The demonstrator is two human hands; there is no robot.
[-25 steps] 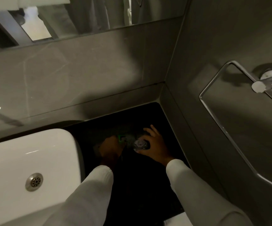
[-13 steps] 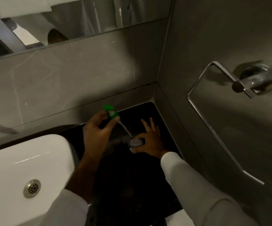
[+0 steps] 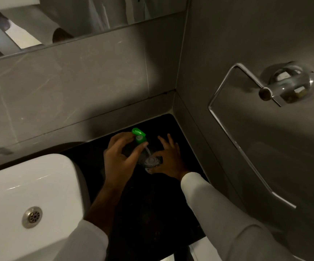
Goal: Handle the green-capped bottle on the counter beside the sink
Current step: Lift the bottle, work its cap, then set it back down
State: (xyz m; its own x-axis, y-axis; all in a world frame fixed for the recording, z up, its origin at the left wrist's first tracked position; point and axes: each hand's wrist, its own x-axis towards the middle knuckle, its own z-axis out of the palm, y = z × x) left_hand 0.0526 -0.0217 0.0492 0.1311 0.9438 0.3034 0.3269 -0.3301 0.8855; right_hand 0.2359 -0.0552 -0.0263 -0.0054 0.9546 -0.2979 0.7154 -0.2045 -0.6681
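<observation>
While the left hand (image 3: 120, 157) pinches the green pump cap (image 3: 138, 135) between thumb and curled fingers (image 3: 140, 150), lifted off with its thin tube angling down toward the neck, the right hand (image 3: 168, 159) wraps thumb and forefinger around the clear bottle (image 3: 151, 162). That bottle stands on the dark worktop (image 3: 152, 213), just right of the white sink (image 3: 30, 194), near the corner. Both forearms reach forward, the left bare below its sleeve.
</observation>
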